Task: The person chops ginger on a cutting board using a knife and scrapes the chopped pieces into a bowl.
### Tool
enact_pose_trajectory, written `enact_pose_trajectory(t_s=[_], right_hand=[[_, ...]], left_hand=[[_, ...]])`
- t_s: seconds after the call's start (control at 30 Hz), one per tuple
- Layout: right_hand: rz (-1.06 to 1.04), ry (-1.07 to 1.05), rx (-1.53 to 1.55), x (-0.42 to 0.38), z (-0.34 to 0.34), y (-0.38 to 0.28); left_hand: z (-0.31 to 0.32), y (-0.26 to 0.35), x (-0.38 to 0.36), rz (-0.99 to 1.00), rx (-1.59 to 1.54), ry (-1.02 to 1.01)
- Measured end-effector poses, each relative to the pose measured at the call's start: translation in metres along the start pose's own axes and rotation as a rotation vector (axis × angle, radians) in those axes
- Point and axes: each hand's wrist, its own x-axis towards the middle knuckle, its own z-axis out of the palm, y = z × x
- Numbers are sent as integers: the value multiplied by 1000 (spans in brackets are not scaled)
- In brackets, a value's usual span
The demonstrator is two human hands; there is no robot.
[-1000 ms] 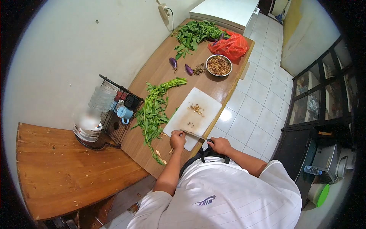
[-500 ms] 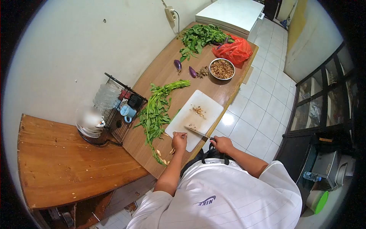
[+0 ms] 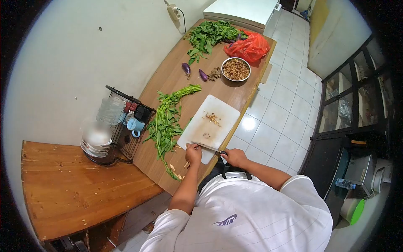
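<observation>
A white cutting board (image 3: pixel 220 107) lies at the table's near edge, with small brown chopped bits (image 3: pixel 212 119) on it. My right hand (image 3: pixel 235 157) is wrapped round the dark handle of a knife (image 3: pixel 210 148). The blade points left across the lower part of the board. My left hand (image 3: pixel 194 153) rests at the board's lower left, fingers pinched together by the blade's tip. What those fingers hold, if anything, is too small to tell. Beside it lie pale peel-like scraps (image 3: pixel 180 177) and a bunch of leafy green stems (image 3: pixel 168 119).
Farther along the table (image 3: pixel 161 80) stand a metal bowl of chopped brown pieces (image 3: pixel 236 69), two small eggplants (image 3: pixel 186 68), a red plastic bag (image 3: pixel 252 47) and more leafy greens (image 3: pixel 210 35). A dish rack (image 3: pixel 130 122) with cups and plates stands at the left.
The knife has swung so its blade lies lower on the board, its tip now beside my left fingers. The whole view has shifted slightly.
</observation>
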Motion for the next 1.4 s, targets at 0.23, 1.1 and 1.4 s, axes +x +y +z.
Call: enact_pose_trajectory(t_s=[0.23, 1.1, 1.4], right_hand=[[58, 12, -11, -13, -11, 18], [67, -54, 1, -18, -8, 6], [85, -9, 10, 6, -5, -6]], left_hand=[[-7, 1, -5, 119, -67, 9], [-10, -3, -7, 113, -90, 3], [-8, -8, -6, 119, -57, 41]])
